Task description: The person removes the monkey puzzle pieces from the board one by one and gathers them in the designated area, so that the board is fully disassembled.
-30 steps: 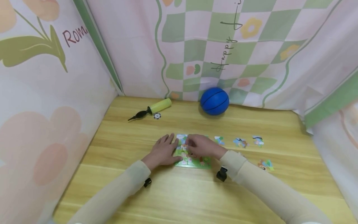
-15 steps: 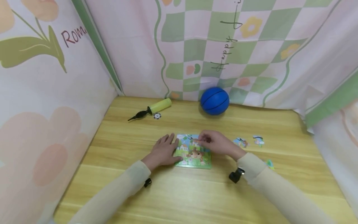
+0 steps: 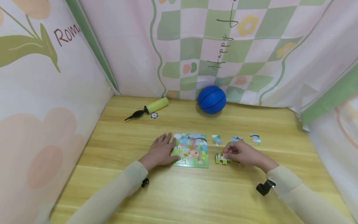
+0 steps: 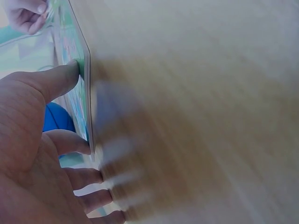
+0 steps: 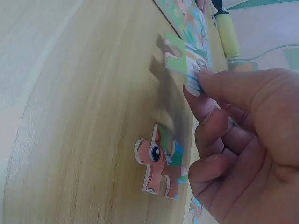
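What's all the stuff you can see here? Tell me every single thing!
Flat square monkey puzzle: one, green and blue, mid-table
Held jigsaw piece: one, green and white, right fingertips
Loose jigsaw pieces: four visible, multicoloured, right of puzzle
Round lined ball: one, blue, table's back
Black-nozzled pump: one, yellow-green, back left
Small round disc: one, black-and-white, beside pump
Wood-grain table: one, yellow-brown, underneath
Printed walls: three, pink-white-green, around table
Wrist cameras: two, black, near cuffs
Sleeves: two, cream, both arms
Left hand: one, bare, touching puzzle
Right hand: one, bare, pinching piece
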{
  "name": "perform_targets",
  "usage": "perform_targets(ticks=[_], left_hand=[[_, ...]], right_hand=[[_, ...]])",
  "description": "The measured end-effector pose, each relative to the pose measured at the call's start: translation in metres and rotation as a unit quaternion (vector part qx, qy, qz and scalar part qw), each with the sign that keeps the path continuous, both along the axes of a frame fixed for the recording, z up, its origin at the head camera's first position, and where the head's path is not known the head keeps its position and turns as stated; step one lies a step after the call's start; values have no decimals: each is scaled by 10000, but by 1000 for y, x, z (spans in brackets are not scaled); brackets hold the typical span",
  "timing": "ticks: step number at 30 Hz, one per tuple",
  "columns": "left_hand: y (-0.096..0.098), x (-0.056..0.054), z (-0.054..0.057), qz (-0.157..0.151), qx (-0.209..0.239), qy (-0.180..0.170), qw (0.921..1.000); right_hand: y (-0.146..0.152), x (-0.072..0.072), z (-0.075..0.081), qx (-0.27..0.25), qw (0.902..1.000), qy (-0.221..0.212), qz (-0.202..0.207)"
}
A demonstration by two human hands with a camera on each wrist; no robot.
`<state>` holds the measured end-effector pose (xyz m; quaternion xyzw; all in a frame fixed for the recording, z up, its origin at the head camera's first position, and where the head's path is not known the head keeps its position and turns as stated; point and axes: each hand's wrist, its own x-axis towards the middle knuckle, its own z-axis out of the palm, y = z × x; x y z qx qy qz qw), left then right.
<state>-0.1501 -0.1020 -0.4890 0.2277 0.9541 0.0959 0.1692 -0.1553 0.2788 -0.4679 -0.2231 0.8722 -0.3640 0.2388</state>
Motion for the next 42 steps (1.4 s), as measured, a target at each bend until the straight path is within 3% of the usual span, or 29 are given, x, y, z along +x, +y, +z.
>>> perform_targets(ticks=[7,24,34,37,42], left_hand=[[-1,-1,-5,-10,1,-4,10000],[-1,0,-5,-44,1,53,10000],[0,1,3,-57,132,10,9999],[4,5,3,-203,146,87,9997],[14,11,1,-704,169,280,9970]], right_hand=[[-5,-4,-3,146,9998,130,27],[-3,-9,0,421,9990,149,-52],[-15,-13,5,235,9992,314,45],[-24,-12,7,137,9995,263,131],[-42,-12,10,233,9987,337,306]])
